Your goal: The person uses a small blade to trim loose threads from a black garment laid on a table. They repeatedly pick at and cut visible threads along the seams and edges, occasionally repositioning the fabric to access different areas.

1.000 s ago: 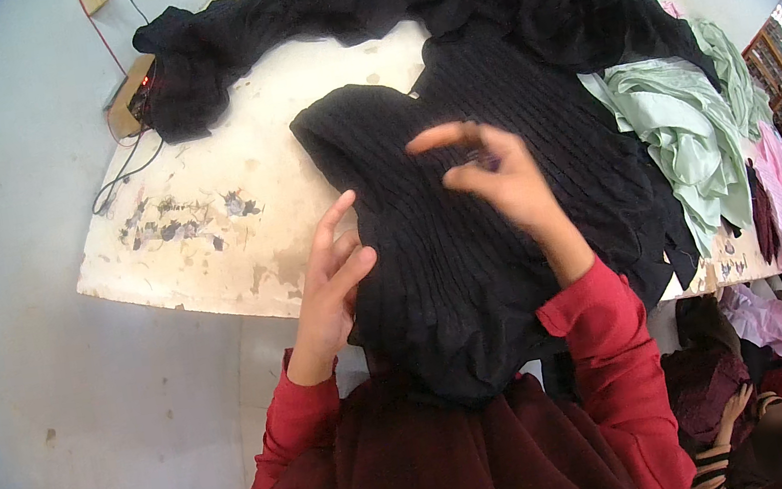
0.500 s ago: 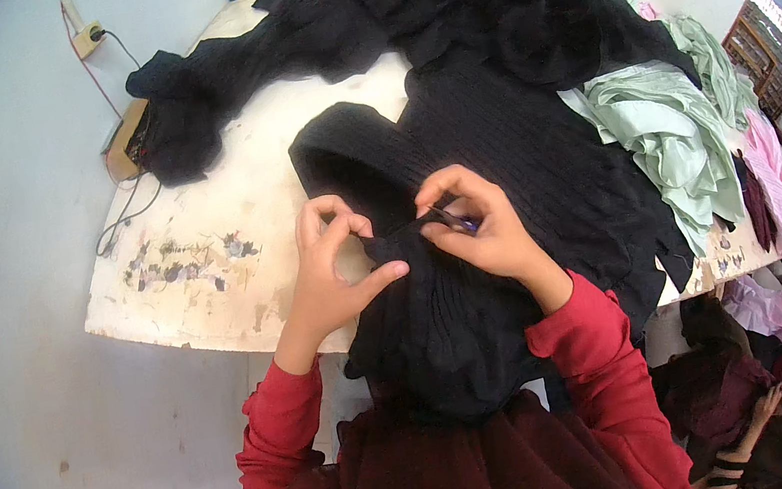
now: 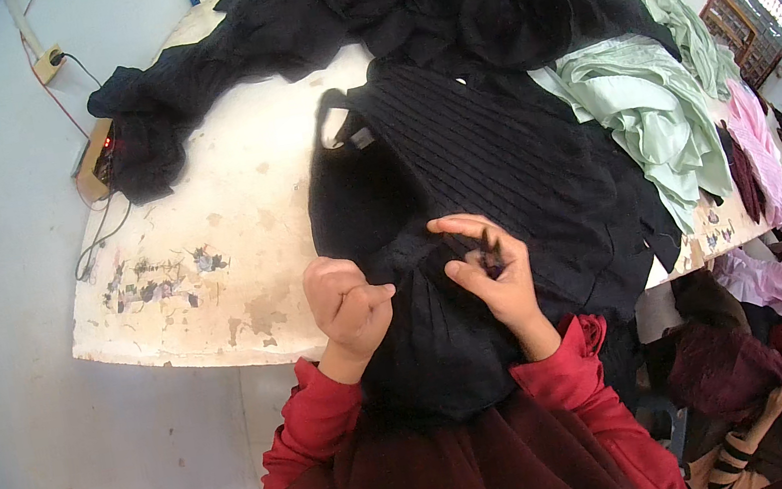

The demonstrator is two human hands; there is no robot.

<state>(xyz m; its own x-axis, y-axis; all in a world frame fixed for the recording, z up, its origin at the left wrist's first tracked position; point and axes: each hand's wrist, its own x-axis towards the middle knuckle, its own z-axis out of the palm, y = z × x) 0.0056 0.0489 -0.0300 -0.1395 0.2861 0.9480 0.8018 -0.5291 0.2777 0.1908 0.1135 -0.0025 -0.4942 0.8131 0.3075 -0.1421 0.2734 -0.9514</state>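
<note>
A black pleated garment point(image 3: 510, 161) lies over the table and hangs off its near edge toward my lap. Its dark opening point(image 3: 363, 193) faces up, with a small pale label point(image 3: 362, 137) at the far end. My left hand point(image 3: 351, 303) is closed in a fist at the left of the gathered cloth, its thumb pressed on the fingers at the fabric's edge. Across from it, my right hand point(image 3: 502, 278) keeps a small dark tool, apparently thread snips point(image 3: 490, 262), in its curled fingers. Its thumb and forefinger stand apart over the cloth.
More black cloth point(image 3: 279, 38) is heaped along the back of the worn table point(image 3: 170, 318). Pale green point(image 3: 633, 107) and pink cloth point(image 3: 753, 140) lie at the right. A power strip point(image 3: 96, 162) with cables sits at the left edge. Other people's arms point(image 3: 769, 405) show at lower right.
Both hands have come nearer to me and lower on the garment. My left fingers have closed from a loose pinch into a fist. The garment's opening has shifted and shows wider.
</note>
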